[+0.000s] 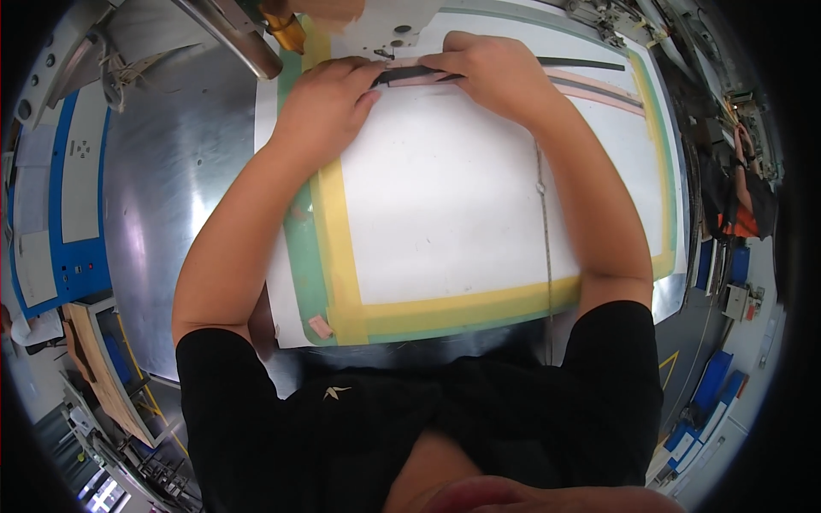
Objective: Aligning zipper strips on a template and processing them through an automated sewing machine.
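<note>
Both my hands meet at the far edge of a white sheet, under a machine head [376, 30]. Between them runs a black strip [409, 74] with pinkish edging. My left hand [329, 103] is closed at its left end, fingers bent over it and thumb on the near side. My right hand [496, 75] pinches it from the right, its fingertips partly hiding it. To the right of that hand, a thin black strip [590, 63] and a pink strip with a dark middle line [599, 92] lie on the sheet. How these join under my fingers is hidden.
The white sheet [445, 205] is bordered by yellow tape [470, 319] and green tape. A metal tube [244, 47] and a brass-coloured part [284, 32] hang by my left hand. A metal tabletop [162, 197] lies left, beside a blue-framed panel [81, 162]. A cord [541, 188] crosses the sheet.
</note>
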`<control>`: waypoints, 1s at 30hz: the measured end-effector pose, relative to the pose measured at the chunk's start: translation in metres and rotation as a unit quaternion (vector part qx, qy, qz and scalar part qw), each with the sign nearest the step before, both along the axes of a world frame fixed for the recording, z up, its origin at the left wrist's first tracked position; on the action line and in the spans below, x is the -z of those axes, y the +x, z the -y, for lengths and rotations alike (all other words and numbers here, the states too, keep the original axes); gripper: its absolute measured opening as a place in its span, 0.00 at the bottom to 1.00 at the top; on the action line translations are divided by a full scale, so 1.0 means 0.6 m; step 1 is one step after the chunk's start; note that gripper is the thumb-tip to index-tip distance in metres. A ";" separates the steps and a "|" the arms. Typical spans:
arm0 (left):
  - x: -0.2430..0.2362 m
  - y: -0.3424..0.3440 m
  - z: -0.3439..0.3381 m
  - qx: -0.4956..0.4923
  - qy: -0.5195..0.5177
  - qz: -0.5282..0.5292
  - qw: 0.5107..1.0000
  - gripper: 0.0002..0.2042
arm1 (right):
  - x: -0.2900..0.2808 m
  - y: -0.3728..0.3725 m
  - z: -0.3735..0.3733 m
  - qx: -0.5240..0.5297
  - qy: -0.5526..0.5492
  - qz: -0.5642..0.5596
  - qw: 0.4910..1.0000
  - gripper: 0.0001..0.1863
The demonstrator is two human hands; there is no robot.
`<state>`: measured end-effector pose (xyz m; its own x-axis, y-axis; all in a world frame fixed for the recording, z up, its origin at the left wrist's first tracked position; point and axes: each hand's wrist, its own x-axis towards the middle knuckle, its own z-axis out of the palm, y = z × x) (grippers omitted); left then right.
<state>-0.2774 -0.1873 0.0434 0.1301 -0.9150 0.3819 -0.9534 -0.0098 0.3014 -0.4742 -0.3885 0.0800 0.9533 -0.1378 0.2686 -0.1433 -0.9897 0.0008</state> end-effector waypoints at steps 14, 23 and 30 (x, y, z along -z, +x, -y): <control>0.012 -0.021 0.019 0.002 -0.030 0.084 0.996 0.24 | -0.008 -0.022 0.010 -0.030 0.011 -0.033 0.999 0.15; 0.011 -0.033 0.016 -0.007 -0.025 0.127 0.991 0.25 | 0.003 -0.024 0.009 -0.027 0.022 -0.025 0.999 0.17; -0.002 -0.041 0.014 -0.004 -0.004 0.245 0.969 0.26 | 0.004 -0.024 0.007 -0.031 0.043 -0.022 0.998 0.17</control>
<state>-0.3017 -0.1955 0.0444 -0.0620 -0.9118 0.4060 -0.9819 -0.0172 -0.1886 -0.4889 -0.3928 0.0773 0.9715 -0.0983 0.2159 -0.0829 -0.9934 -0.0792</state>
